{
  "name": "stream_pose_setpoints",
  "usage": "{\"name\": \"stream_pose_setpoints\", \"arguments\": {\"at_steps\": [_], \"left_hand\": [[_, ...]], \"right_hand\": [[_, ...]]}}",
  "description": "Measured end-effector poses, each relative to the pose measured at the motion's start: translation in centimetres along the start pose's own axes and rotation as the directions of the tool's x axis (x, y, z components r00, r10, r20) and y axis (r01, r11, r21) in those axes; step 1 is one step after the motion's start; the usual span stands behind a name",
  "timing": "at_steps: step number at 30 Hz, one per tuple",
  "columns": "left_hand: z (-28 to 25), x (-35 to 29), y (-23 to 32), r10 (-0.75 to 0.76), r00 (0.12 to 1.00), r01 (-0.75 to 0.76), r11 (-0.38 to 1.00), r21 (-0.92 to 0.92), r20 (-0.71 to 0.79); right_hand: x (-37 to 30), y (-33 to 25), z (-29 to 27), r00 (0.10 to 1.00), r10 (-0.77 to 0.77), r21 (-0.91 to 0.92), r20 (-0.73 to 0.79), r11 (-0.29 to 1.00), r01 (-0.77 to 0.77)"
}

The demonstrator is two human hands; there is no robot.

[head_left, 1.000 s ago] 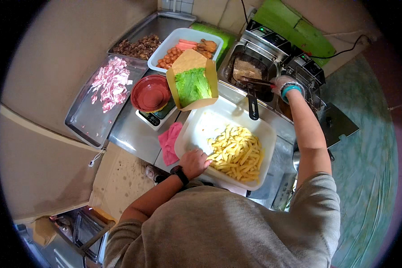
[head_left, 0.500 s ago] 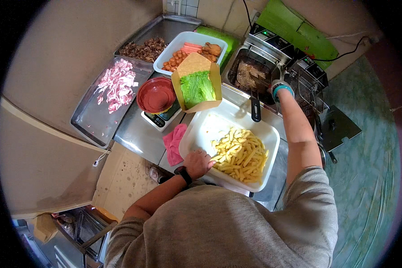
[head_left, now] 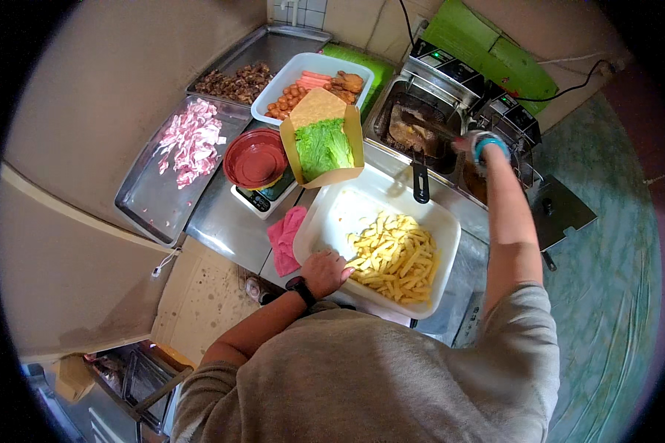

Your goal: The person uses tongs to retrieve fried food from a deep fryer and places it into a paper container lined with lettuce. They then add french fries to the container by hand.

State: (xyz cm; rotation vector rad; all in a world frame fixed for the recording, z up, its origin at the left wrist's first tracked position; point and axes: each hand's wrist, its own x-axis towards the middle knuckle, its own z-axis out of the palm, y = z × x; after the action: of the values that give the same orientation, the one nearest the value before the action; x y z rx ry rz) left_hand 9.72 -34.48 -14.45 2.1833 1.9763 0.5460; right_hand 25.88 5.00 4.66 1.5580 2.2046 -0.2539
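My left hand, with a dark watch on the wrist, is curled over the near-left rim of a white plastic tub. Pale cut fries fill the tub's right part. Over the right side of the fryer, my right hand, in a thin glove with a teal band at the wrist, is closed on a long, thin utensil. Its tip reaches left over the browned food in the left vat; its exact kind is unclear. A black-handled frying basket sits in that vat.
An open cardboard box with lettuce stands behind the tub. Left of it, a red bowl rests on a scale. Beyond are trays of raw meat and browned pieces, plus a tub of sausages. A pink cloth lies nearby.
My right hand has moved right, away from the left vat, and the utensil now shows. The food in that vat looks shifted. My left hand has stayed on the tub's rim.
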Motion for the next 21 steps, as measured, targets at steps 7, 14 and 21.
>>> {"name": "stream_pose_setpoints", "arguments": {"at_steps": [7,14,21], "left_hand": [[-1.0,0.6,0.5,-0.032,0.995,0.035,0.999,-0.028,0.099],[0.3,0.4,0.1,-0.019,0.999,0.019,1.0,-0.01,0.035],[0.5,0.7,0.1,0.047,0.999,-0.047,0.999,-0.003,-0.017]], "right_hand": [[4.5,-0.2,5.5,0.993,-0.048,-0.088,-0.107,0.995,0.039],[-3.7,2.3,-3.4,0.985,-0.172,-0.215,0.004,0.962,0.169],[-0.6,1.2,1.4,0.986,-0.136,-0.329,-0.096,0.939,0.098]]}}
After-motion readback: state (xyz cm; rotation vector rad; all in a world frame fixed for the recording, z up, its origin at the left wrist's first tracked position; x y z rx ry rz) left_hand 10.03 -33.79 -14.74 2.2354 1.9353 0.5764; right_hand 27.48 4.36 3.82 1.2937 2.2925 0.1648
